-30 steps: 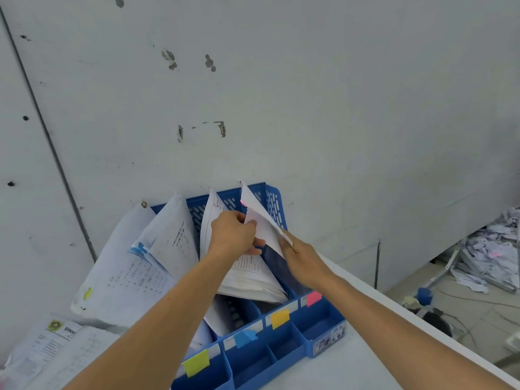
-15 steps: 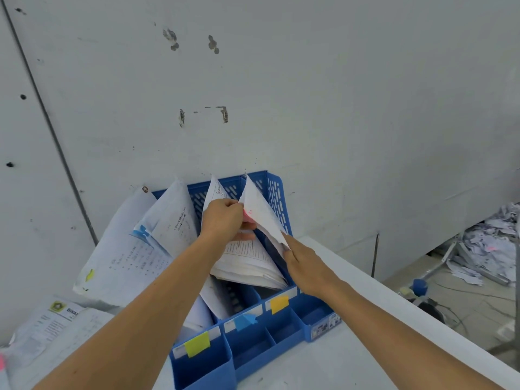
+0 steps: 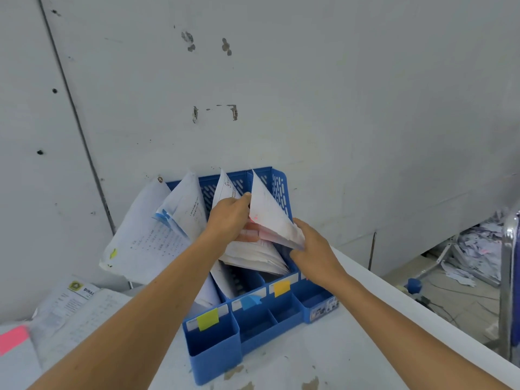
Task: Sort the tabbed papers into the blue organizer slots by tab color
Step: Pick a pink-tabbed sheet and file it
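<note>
Sheet (image 3: pixel 271 218), pink tab, centre frame, long axis upper left to lower right, over frame-right slot of organizer (image 3: pixel 281 187). Your right grip (image 3: pixel 312 249) clamped on its lower corner; left grip (image 3: pixel 229 218) clamped on stack (image 3: pixel 253 257) beside. Likely next: slide down.

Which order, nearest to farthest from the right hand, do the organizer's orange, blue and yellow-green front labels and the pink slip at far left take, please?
1. orange label, just below and left of the right hand.
2. blue label, one slot further left.
3. yellow-green label, on the leftmost front slot.
4. pink slip, at the picture's far left edge.
</note>
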